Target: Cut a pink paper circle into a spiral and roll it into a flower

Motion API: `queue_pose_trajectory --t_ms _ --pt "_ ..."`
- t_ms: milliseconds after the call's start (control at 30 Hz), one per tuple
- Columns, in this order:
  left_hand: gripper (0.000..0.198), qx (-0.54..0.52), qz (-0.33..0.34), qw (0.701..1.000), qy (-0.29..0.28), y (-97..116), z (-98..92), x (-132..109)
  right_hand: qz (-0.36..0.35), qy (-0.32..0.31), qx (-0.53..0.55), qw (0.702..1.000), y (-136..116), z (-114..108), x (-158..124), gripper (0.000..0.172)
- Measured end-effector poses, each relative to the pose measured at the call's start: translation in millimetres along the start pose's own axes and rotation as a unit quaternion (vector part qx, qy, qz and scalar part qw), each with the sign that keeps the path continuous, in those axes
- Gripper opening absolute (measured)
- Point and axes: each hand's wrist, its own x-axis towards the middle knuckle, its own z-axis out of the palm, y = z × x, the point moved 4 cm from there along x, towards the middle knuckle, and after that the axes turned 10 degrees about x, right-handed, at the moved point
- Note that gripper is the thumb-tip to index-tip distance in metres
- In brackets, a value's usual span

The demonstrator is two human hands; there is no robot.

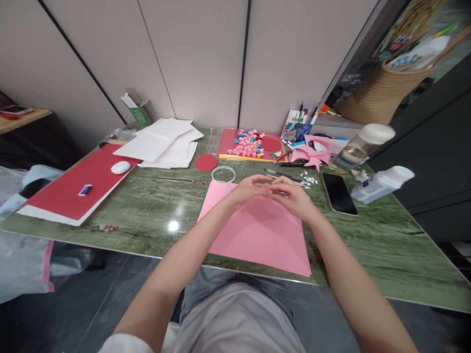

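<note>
My left hand and my right hand meet over the far part of a pink paper sheet. Their fingers are bent and close together at the tips. Anything pinched between them is too small or too hidden to make out. Under the pink sheet, a green edge shows at its left side. Just beyond its far left corner lies a clear round ring. Near my right hand are small white paper scraps and a pen.
Small pink, blue and yellow folded pieces lie on red paper behind my hands. A red paper circle, white sheets and red paper lie left. Right are pink offcuts, a phone, a bottle and a white container.
</note>
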Motion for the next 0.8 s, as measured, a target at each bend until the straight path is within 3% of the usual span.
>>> queue_pose_trajectory --t_ms 233,367,600,800 --pt "0.044 -0.056 -0.019 0.996 0.067 0 6.7 0 -0.001 0.090 -0.050 0.995 2 -4 -1 0.016" --pt "0.041 -0.091 -0.033 0.993 0.071 -4 11.8 0 -0.003 0.130 -0.057 0.990 0 -5 -2 0.009" --pt "0.040 -0.104 -0.053 0.991 0.067 -7 16.8 0 -0.006 0.136 -0.027 0.990 0 -3 -1 0.006" --pt "0.043 -0.083 -0.030 0.993 0.074 -8 13.7 2 0.001 0.142 -0.019 0.990 -1 -2 -1 0.008"
